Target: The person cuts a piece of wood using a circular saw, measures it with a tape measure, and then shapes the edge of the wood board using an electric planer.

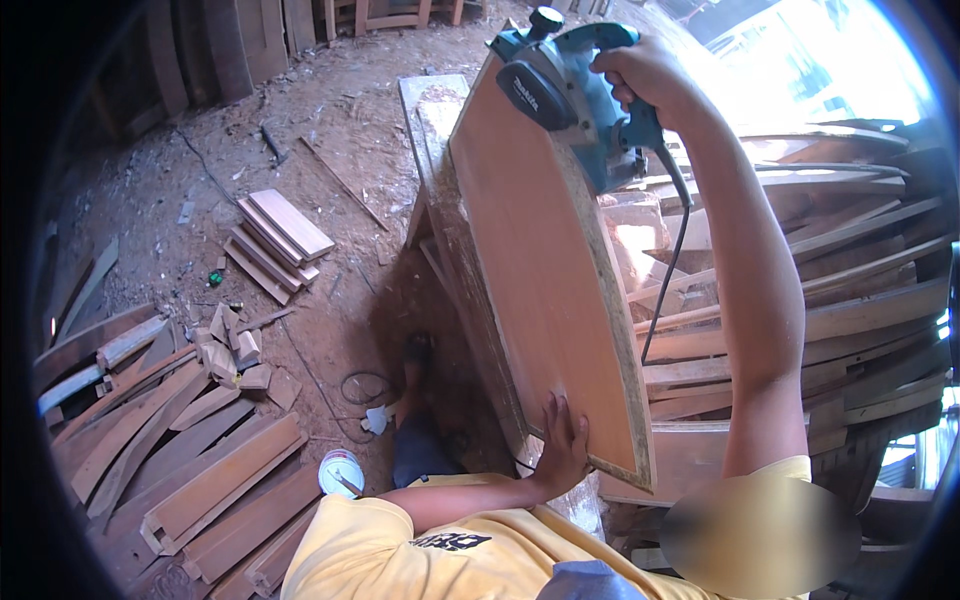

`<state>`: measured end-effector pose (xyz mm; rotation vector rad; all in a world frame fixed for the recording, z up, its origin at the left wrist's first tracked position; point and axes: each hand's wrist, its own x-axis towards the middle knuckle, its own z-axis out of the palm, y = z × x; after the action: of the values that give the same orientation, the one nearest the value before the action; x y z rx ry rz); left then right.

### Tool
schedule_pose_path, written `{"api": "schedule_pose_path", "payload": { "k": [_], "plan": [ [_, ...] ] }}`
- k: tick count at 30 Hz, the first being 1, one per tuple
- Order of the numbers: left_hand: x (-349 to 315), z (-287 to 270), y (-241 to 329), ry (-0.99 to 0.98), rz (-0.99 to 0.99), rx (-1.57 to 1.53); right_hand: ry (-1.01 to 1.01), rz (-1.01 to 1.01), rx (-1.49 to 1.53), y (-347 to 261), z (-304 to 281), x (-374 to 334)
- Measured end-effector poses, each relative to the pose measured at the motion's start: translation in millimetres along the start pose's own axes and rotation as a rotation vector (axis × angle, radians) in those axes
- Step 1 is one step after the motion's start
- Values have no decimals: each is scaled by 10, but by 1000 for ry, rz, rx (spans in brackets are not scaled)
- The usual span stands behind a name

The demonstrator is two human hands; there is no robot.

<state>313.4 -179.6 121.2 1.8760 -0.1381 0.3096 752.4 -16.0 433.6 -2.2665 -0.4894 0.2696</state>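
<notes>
My right hand (650,82) is wrapped round the rear handle of a teal electric planer (575,85). The planer sits on the far right edge of a long reddish-brown wooden panel (540,260), its power cord (672,270) hanging down on the right. The panel has a paler, rough-edged border and rests on a worn wooden workbench (455,215). Near the panel's close end, my left hand (562,450) lies with fingers stretched out on its face. My left thumb and palm are partly hidden, so a grip on the edge does not show.
Curved timber pieces (850,320) are piled along the right. Short boards (275,240) lie stacked on the dirt floor at left, with offcuts (225,350) and long planks (230,480) closer in. A white tub (341,470) stands by my left elbow; a thin cable loops near my foot.
</notes>
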Motion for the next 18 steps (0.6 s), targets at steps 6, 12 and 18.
{"api": "schedule_pose_path", "payload": {
  "k": [6,12,18],
  "plan": [
    [-48,-13,-65,-7,23,-28,23,81,101,-269,151,816],
    [-91,70,-50,-8,-157,-144,-30,-34,114,-361,344,1848],
    [-165,68,-221,130,163,-21,61,-18,97,-496,504,1697]
  ]
}}
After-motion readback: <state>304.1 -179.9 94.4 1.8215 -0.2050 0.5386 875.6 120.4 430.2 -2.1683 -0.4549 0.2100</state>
